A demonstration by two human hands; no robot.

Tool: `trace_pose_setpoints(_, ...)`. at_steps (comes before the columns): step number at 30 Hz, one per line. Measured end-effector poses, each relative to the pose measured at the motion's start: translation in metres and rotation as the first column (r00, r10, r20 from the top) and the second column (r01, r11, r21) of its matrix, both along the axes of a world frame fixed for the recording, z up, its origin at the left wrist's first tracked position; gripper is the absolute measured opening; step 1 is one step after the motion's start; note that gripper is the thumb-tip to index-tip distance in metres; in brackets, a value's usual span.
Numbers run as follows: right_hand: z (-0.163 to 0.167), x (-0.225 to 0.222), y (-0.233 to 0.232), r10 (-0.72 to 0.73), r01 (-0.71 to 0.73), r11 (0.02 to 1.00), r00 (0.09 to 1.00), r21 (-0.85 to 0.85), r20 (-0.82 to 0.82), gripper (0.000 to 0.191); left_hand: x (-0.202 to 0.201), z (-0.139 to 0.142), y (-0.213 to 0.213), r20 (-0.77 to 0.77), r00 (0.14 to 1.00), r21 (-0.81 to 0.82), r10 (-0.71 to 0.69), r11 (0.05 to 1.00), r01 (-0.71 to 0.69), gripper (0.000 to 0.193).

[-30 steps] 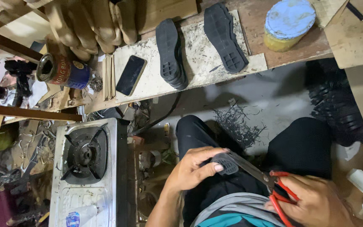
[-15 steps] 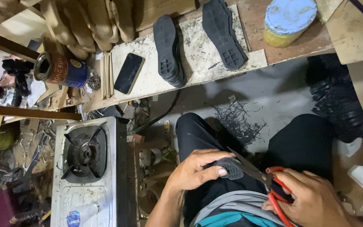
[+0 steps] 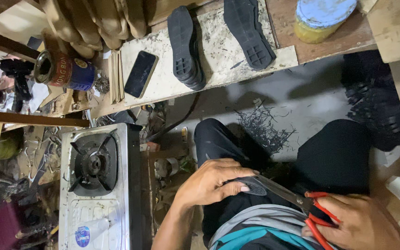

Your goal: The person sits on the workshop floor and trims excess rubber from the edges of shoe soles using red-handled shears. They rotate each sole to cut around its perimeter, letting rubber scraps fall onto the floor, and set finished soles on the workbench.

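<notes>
Down in the person's lap, the left hand (image 3: pixel 211 183) curls over a small dark rubber sole piece (image 3: pixel 254 185), fingers closed along its upper edge and thumb beneath, so the piece sits pinched just above the black trouser knee. Right beside it, the right hand (image 3: pixel 362 224) grips red-handled scissors (image 3: pixel 297 198); the fingers are wrapped through and round the red loops, and the grey blades point left, their tips meeting the edge of the sole piece. How far the blades stand apart I cannot tell, since the rubber hides their ends.

On the grey floor between the knees lies a heap of thin black trimmings (image 3: pixel 262 127). Beyond it runs a scuffed pale workboard (image 3: pixel 218 55), bearing two black shoe soles, one (image 3: pixel 186 46) near the middle and the other (image 3: pixel 247 30) further right, both tread side up. A dark phone (image 3: pixel 140 74) lies flat at the board's left end. A blue tin (image 3: pixel 65 70) lies tipped on its side near the phone. A single-burner gas stove (image 3: pixel 96 185) stands to the left of the left forearm.
</notes>
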State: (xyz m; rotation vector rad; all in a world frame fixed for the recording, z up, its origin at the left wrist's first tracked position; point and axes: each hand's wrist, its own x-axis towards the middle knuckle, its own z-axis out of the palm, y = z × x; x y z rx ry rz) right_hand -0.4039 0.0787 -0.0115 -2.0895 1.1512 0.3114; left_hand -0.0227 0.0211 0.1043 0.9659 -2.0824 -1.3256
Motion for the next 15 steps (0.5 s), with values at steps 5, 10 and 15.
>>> trace_pose_setpoints(5, -0.019, -0.03, 0.0, 0.446, -0.333, 0.848, 0.868, -0.412, 0.218, 0.032, -0.002, -0.002, -0.003, 0.042, 0.999, -0.077, -0.035, 0.996, 0.038, 0.033)
trace_pose_setpoints(10, -0.005, -0.014, -0.003, -0.179, 0.181, 0.983, 0.963, 0.011, 0.202, 0.053, -0.001, -0.018, 0.003, -0.179, 0.978, 0.052, 0.111, 0.993, -0.103, 0.024)
trace_pose_setpoints(15, 0.022, 0.021, 0.0, -0.439, 0.512, 0.852, 0.811, -0.107, 0.385, 0.079, -0.013, -0.042, 0.014, -0.298, 0.893, 0.239, 0.337, 0.932, -0.272, 0.023)
